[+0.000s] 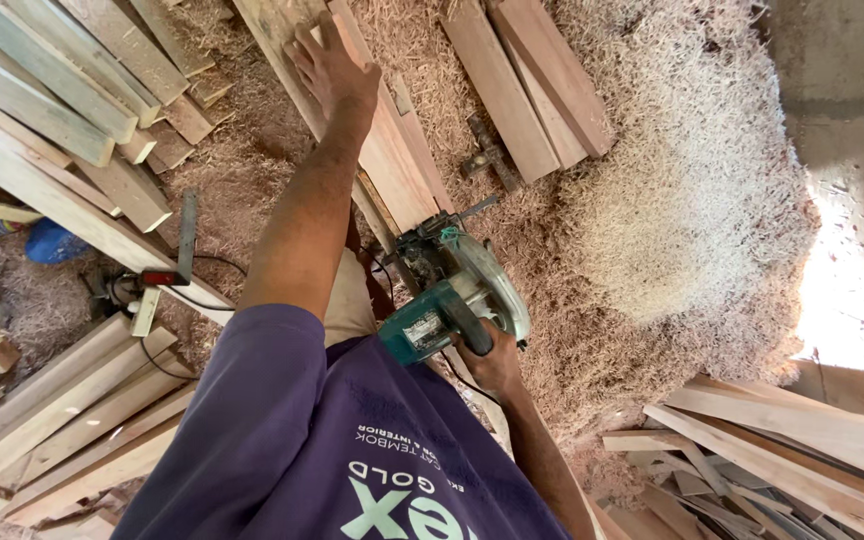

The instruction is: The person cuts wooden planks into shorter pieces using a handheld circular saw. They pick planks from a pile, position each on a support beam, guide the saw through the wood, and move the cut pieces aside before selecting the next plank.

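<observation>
My left hand (332,68) lies flat, fingers spread, on a long reddish wooden plank (392,160) that runs from the top of the view down toward me. My right hand (492,362) grips the handle of a teal circular saw (452,295), which sits at the near end of that plank. The saw's blade guard faces right. My purple shirt (312,440) fills the lower middle of the view and hides the plank's near end.
Sawdust and shavings (682,180) cover the floor. Stacked planks (542,80) lie at the top right, timber beams (42,110) at the left, and offcuts (772,460) at the lower right. A metal clamp-like tool (489,152) lies in the shavings. A black cable (202,300) trails at the left.
</observation>
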